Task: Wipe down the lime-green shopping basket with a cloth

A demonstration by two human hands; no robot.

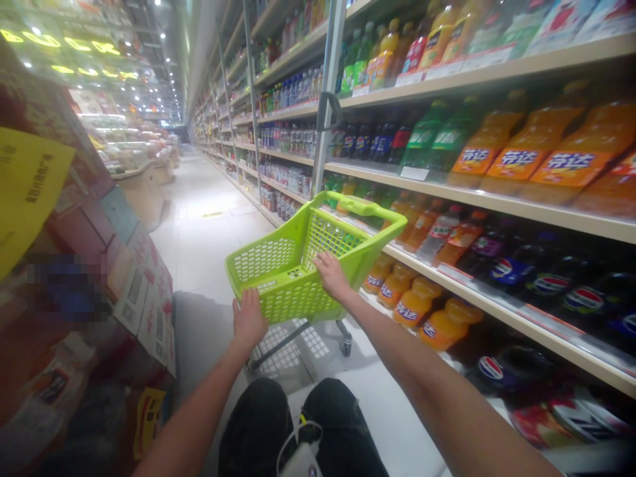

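A lime-green plastic shopping cart with a mesh basket stands on small wheels in a supermarket aisle, right in front of me. My left hand grips the near left rim of the basket, fingers curled over the edge. My right hand holds the near right rim, fingers closed on it. The basket looks empty. The cart's green handle bar rises at its far right side.
Shelves of orange, green and dark soda bottles run along the right. Stacked cartons and a yellow sign crowd the left. The white tiled aisle floor stretches ahead. My dark-trousered knees show at the bottom.
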